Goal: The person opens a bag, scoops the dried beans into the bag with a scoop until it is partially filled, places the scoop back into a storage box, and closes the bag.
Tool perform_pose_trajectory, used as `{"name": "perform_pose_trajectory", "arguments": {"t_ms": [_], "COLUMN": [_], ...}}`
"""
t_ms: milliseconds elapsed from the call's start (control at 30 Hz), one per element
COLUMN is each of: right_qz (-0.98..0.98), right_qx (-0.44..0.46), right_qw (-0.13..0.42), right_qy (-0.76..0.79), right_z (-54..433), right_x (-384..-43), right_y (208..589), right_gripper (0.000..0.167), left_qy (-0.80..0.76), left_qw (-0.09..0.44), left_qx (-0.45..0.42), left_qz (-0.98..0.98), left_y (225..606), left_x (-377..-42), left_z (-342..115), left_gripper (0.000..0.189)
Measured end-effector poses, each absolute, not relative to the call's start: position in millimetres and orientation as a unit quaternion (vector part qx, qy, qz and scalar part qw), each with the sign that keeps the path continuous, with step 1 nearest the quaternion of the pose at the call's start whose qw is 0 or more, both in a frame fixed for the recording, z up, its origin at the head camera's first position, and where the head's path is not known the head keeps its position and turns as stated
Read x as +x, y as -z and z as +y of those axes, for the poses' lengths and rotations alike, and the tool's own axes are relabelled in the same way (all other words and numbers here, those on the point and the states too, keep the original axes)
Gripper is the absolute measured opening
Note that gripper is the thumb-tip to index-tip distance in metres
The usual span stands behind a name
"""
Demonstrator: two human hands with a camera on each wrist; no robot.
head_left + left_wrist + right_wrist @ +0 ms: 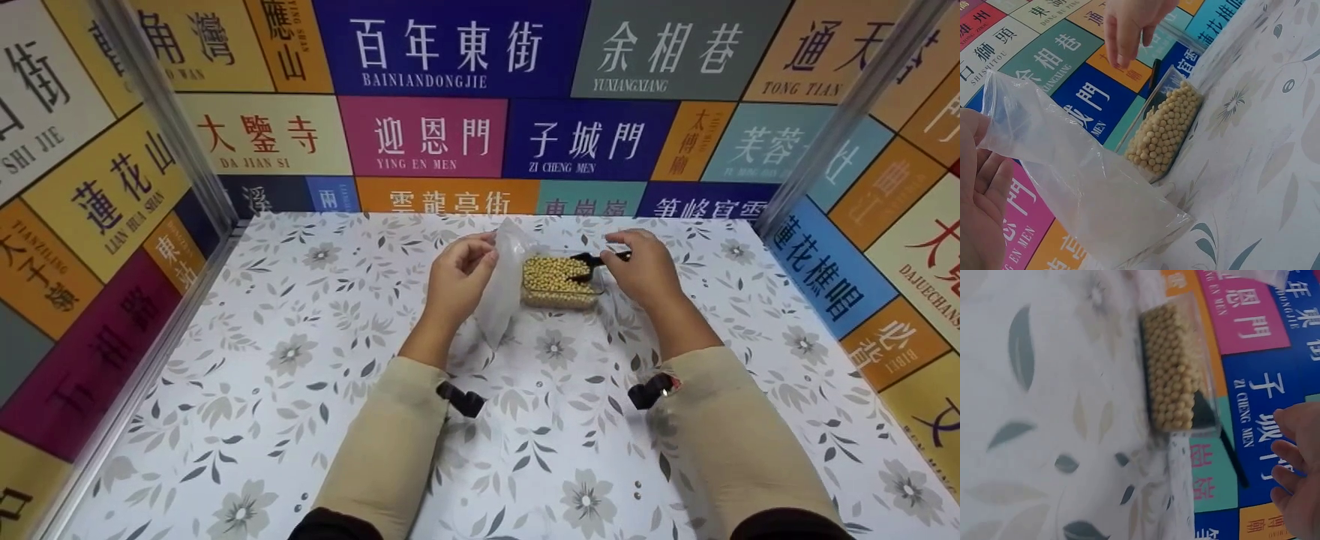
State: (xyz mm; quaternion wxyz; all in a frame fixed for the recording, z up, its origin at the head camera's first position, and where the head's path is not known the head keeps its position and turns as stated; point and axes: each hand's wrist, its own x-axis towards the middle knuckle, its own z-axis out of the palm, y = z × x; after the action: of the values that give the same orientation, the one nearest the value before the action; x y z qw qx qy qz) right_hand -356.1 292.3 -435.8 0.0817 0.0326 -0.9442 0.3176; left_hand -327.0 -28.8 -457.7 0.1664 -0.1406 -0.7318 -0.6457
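My left hand (pixel 459 279) pinches the top edge of a clear plastic zip bag (pixel 1089 180), which hangs down toward the table. Right beside the bag stands a clear rectangular box (pixel 561 298) filled with yellow soybeans (pixel 1163 132). A small black scoop (pixel 589 262) rests in the beans, its blade partly buried and its handle (pixel 1234 458) sticking out over the box's right side. Close to that handle is my right hand (pixel 643 262), fingers loosely bent; the right wrist view shows a gap between fingers and handle.
A white tablecloth (pixel 555 405) with grey flowers and leaves covers the table. Behind it and along both sides rise panels (pixel 427 139) of coloured signs, joined by metal corner posts (pixel 832 112).
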Motion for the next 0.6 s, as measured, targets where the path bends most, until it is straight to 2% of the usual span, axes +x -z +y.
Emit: {"name": "perform_pose_trajectory", "arguments": {"t_ms": [400,600], "right_qz": [-0.961,-0.975], "right_qx": [0.085,0.11], "right_qw": [0.015,0.016], "right_qy": [-0.264,-0.194], "right_z": [297,293], "right_x": [-373,-379], "right_y": [457,458], "right_gripper": [0.045,0.04], "left_qy": [0.658,0.669], "left_qw": [0.18,0.182], "left_qx": [-0.135,-0.146], "left_qz": [-0.719,-0.705], "left_y": [459,461], "left_x": [-329,-332], "left_z": [-28,-26], "left_gripper": [0.009,0.008]}}
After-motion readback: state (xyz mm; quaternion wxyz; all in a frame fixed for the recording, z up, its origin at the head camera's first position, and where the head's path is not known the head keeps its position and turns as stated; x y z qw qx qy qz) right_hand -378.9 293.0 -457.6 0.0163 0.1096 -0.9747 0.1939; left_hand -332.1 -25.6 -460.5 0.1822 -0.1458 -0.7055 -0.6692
